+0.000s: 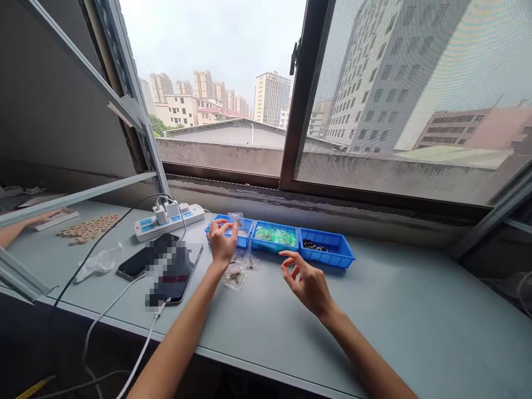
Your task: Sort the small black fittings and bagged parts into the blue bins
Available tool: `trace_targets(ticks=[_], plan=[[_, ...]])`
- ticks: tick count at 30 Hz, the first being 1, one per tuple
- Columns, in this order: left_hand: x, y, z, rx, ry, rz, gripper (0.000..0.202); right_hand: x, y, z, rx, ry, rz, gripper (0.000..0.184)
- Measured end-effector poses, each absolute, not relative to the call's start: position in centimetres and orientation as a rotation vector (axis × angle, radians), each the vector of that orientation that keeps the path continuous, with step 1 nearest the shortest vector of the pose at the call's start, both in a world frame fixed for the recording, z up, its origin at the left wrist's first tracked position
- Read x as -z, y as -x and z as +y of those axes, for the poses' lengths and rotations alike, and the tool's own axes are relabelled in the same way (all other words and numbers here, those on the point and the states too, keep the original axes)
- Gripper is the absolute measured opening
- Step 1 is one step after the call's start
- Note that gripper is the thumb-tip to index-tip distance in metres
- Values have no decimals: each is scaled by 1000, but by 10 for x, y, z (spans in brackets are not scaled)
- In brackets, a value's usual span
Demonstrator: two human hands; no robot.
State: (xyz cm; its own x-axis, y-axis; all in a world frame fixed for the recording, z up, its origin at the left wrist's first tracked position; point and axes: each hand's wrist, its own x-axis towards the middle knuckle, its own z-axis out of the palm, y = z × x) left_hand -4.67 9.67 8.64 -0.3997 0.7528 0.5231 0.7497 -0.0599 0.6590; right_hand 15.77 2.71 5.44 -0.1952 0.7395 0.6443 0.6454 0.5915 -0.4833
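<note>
My left hand [223, 244] is raised over the left end of a row of blue bins, its fingers pinched on a small clear plastic bag [236, 218]. What lies inside that bag is too small to name. Below it on the table rest several similar clear bags [235, 277] with small metal-looking parts. My right hand [310, 282] hovers in front of the bins, thumb and forefinger curved and apart, holding nothing visible. The left blue bin [245, 242] is partly hidden by my left hand. Green packets [274, 235] fill the middle bin, and the right blue bin [343, 255] has small dark parts.
A power strip [169, 220] with plugs and cables stands left of the bins. Nearer lie a phone [135, 263], a dark tablet-like device [180, 282] and a crumpled plastic bag [97, 265]. Farther left, another person's hand [52, 215] is near small tan pieces [89, 228]. Metal shelf posts [143, 111] frame the table.
</note>
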Motion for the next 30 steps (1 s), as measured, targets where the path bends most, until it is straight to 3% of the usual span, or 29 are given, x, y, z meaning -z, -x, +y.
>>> trace_targets(ticks=[9,13,15,19,24,30], plan=[[-82,53,109,-1399,-1664,2189,21,-55,-161,27,-161,1165,-1974,28],[-87,52,102,-1464,-1698,2248,36,-55,-160,26,-196,1154,-2014,28],[-93,51,95,-1419,-1776,2202,28,-54,-160,26,-200,1145,-2043,27],[-107,50,83,-929,-1792,2251,50,-49,-160,27,-196,1127,-2092,26],[-113,52,75,-255,-1796,2329,36,-44,-160,28,-144,1106,-2131,25],[-109,46,69,-3,-1971,2135,34,-42,-160,29,-110,1086,-2147,24]])
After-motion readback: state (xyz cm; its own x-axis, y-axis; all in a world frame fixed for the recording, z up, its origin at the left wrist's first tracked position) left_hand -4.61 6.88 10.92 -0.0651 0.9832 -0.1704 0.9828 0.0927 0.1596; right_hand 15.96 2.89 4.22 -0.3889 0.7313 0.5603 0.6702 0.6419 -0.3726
